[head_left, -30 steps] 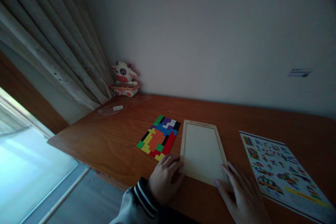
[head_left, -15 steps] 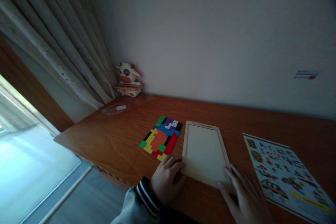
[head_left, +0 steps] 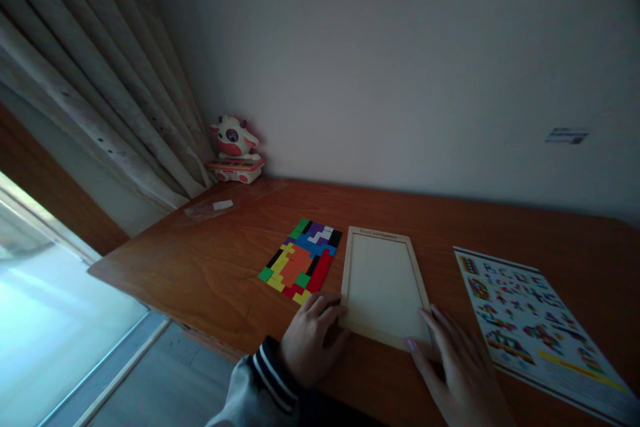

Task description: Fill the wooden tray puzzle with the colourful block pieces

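A shallow wooden puzzle tray (head_left: 383,273) with a raised rim and a pale bare base lies flat on the table in front of me. My left hand (head_left: 313,337) has its fingers bent against the tray's lower left edge. At the lower right corner, my right hand (head_left: 457,360) holds the tray between thumb and fingers, the thumb at the near rim. Left of the tray, a flat block of colourful puzzle pieces (head_left: 299,263) is fitted together in a rectangle. Its nearest corner lies close to my left fingertips.
A printed sheet with colourful pictures (head_left: 530,327) lies to the right on the wooden table (head_left: 215,260). A toy cow with a keyboard (head_left: 235,150) stands at the back left, near clear plastic with a white slip (head_left: 223,205). A curtain (head_left: 100,80) hangs at the left.
The whole view has shifted slightly, so everything sits a little further left and up. Both hands keep their places at the tray, which has not visibly moved on the table.
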`<state>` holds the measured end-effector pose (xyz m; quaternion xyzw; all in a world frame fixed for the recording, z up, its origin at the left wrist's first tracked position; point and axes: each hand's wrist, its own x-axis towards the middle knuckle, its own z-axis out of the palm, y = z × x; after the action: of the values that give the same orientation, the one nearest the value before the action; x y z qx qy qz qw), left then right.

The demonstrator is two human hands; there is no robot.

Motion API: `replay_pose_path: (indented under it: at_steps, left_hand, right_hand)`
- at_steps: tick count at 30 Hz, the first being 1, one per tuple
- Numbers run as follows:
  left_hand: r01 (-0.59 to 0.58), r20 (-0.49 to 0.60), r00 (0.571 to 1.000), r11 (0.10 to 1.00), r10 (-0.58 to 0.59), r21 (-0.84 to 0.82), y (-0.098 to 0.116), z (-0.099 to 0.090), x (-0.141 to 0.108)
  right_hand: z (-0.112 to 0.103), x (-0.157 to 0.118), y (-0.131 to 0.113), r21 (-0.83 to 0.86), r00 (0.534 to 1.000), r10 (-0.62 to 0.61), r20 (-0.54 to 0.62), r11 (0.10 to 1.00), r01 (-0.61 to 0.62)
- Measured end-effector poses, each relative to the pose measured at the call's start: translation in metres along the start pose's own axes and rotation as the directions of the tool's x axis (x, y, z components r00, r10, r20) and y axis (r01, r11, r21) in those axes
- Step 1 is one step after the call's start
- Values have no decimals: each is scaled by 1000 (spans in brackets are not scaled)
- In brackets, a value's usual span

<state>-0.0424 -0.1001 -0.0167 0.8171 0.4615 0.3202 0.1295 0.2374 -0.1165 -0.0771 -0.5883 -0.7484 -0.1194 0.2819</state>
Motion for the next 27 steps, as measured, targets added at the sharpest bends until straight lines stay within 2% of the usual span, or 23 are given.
replay_pose_path:
  at_steps: [12,17,22,27]
  left_hand:
    - [10,7,1000,1000,-10,6,3,-1,0]
    - [-2,-47,999,1000,3,12,0,-8,1]
    - [57,-126,992,978,-32,201,-29,-25,2]
    - [123,-131,988,908,-76,400,-67,-57,12]
  right_hand:
    - [0,1,2,12,1000,-20,-20,1000,20]
    - [1,1,4,-5,999,-30,-14,1000,30]
    - [3,0,7,0,999,-43,-24,999,43]
    - [4,0,8,16,999,-43,-19,999,43]
